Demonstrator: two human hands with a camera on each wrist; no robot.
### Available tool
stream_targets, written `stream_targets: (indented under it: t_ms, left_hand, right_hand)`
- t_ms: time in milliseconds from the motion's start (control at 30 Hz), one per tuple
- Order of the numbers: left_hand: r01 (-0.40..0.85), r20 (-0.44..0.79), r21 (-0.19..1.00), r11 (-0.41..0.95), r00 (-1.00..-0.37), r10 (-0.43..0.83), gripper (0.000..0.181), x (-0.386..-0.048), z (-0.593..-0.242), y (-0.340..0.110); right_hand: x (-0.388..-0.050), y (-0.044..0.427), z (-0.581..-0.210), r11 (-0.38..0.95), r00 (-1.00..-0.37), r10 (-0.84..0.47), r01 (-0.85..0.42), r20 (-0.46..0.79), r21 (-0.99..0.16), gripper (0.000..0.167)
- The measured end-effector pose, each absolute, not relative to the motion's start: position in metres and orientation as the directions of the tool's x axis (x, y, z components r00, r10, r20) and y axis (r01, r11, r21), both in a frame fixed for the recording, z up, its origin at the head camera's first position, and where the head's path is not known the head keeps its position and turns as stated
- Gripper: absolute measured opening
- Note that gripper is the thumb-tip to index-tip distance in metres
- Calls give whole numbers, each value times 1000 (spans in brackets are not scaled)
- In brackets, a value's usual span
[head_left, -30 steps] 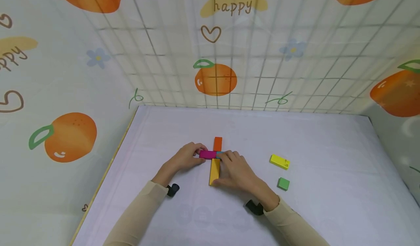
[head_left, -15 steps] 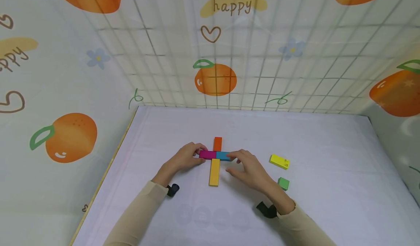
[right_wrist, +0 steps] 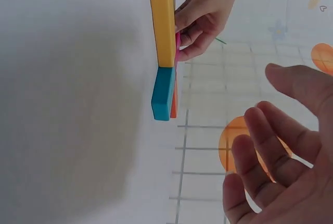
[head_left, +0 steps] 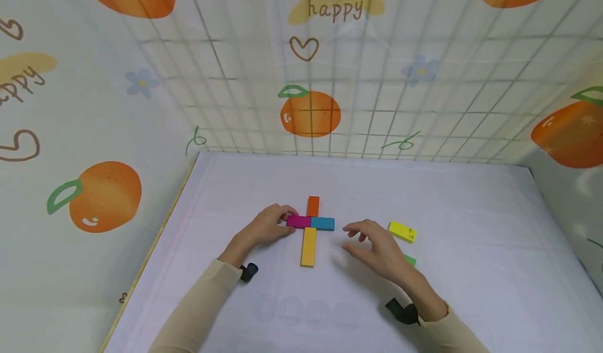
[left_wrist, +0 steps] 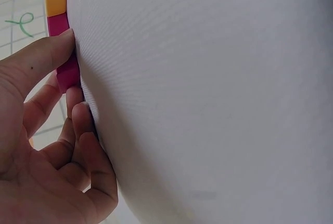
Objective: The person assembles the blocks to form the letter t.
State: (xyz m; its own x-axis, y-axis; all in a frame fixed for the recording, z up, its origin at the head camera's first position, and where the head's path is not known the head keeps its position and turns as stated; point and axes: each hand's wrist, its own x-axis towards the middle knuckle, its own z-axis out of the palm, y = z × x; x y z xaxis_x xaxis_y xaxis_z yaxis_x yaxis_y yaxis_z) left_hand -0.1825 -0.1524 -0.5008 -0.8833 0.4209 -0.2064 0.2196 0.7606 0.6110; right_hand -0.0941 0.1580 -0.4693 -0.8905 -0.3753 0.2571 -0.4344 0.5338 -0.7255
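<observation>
One plain magenta oblong block (head_left: 300, 221), pinched by left hand (head_left: 268, 224); right hand (head_left: 380, 248) loosely spread.

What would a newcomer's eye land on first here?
Likely the cross of bright blocks on the white table: orange block farthest, magenta block left, blue block right, amber block nearest. The left hand pinches the magenta block; the right hand hovers empty, right of the blue block.

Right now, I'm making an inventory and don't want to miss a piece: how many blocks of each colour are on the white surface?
Magenta block: 1
Blue block: 1
Red-orange block: 1
Amber block: 1
Bright yellow block: 1
Green block, partly hidden: 1
Total: 6
</observation>
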Motion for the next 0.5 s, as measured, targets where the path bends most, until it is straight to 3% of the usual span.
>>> stream_targets:
  t_ms: [500]
  left_hand:
    - [240, -189, 609, 756, -882, 432, 33, -185, -507, -154]
  right_hand:
    - [-78, 190, -478, 544, -889, -360, -447, 284, -710, 35]
